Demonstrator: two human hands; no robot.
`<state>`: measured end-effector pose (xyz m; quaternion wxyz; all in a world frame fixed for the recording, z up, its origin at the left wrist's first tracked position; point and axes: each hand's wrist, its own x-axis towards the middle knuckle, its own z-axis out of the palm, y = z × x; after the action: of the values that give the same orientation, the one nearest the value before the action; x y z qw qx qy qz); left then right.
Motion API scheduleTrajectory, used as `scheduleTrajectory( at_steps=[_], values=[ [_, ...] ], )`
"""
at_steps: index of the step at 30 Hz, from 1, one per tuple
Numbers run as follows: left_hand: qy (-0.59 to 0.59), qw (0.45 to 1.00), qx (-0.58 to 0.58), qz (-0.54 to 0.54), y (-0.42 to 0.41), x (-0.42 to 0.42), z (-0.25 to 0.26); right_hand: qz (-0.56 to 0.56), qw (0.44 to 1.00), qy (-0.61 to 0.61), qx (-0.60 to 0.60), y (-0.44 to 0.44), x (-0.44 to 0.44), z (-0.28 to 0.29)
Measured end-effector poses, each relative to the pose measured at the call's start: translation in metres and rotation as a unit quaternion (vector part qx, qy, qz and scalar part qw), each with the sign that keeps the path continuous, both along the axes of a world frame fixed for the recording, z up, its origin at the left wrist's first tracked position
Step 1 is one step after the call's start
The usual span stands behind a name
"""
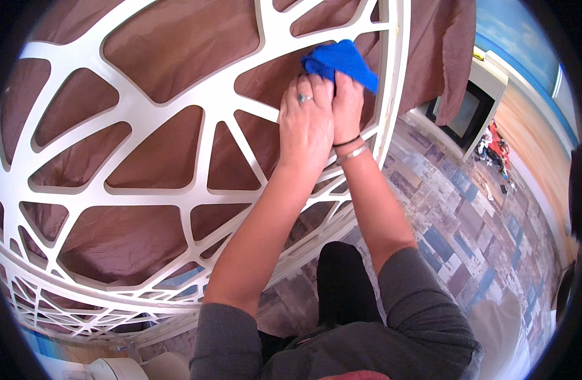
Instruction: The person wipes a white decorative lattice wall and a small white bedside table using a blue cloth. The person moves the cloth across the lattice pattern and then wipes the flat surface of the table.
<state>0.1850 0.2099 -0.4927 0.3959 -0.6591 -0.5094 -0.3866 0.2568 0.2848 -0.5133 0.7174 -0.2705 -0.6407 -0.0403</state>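
A white lattice panel point(162, 114) with irregular cut-out openings stands before me, brown cloth point(181, 42) showing behind it. At its upper right my left hand point(306, 118), with a ring on one finger, is pressed close beside my right hand point(348, 107), which has a black band and a silver bracelet at the wrist. A blue cloth point(343, 59) sticks out beyond the fingertips of both hands, over one of the openings. My right fingers are bent onto the cloth's lower edge. How the left fingertips meet it is partly hidden.
To the right, the floor point(443, 204) has a patchwork pattern. A white cabinet point(493, 80) with a dark-framed front stands at the upper right, with a heap of coloured scraps point(495, 147) beside it. Pale fabric point(497, 327) lies lower right. A second lattice point(96, 316) shows lower left.
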Motion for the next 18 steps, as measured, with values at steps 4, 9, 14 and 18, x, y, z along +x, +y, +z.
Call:
scheduleTrajectory(
  at_steps=[4, 9, 14, 18],
  values=[
    [0.064, 0.996, -0.04, 0.052, -0.023, -0.004, -0.02, 0.092, 0.995, 0.048, -0.012, -0.015, -0.012, -0.034],
    [0.072, 0.993, -0.003, -0.096, -0.027, -0.022, -0.028, 0.078, 0.991, 0.108, -0.016, -0.036, -0.01, -0.042],
    [0.153, 0.975, 0.068, -0.147, -0.018, -0.023, -0.001, 0.079, 0.989, 0.125, -0.024, -0.034, 0.022, -0.022],
    [0.167, 0.974, 0.138, -0.067, 0.011, 0.002, 0.079, -0.003, 0.992, 0.048, 0.117, 0.006, 0.033, 0.058]
  ],
)
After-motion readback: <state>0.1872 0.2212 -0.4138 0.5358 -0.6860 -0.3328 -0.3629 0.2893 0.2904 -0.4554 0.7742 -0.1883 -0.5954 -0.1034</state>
